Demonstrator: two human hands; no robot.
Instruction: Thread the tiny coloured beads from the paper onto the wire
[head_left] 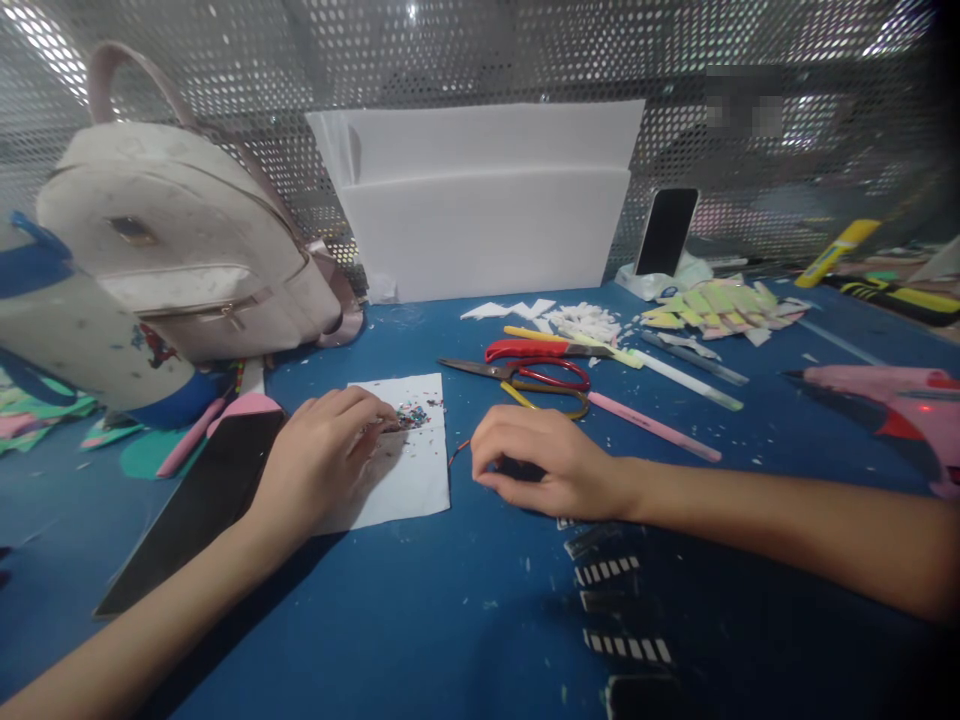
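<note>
My left hand (319,455) rests on a white paper sheet (416,485), its fingers bent together at a small pile of multicoloured bits (412,415). Its fingertips are partly hidden, so I cannot tell what they pinch. To the right of the paper, my right hand (551,460) is curled just above the blue table, thumb against the fingers. What it may hold does not show. A thin orange-and-dark strand (457,453) runs from the paper's edge towards its knuckles. Red-handled scissors (480,368) lie behind the right hand, beside a pink pen (652,425).
Behind stand a pale backpack (180,230), a bottle (105,330), a white folded board (487,225) and a phone (667,230). A dark flat slab (187,520) lies under my left wrist. Paper scraps (720,308), a pink glue gun (885,390) and striped strips (626,645) lie rightward.
</note>
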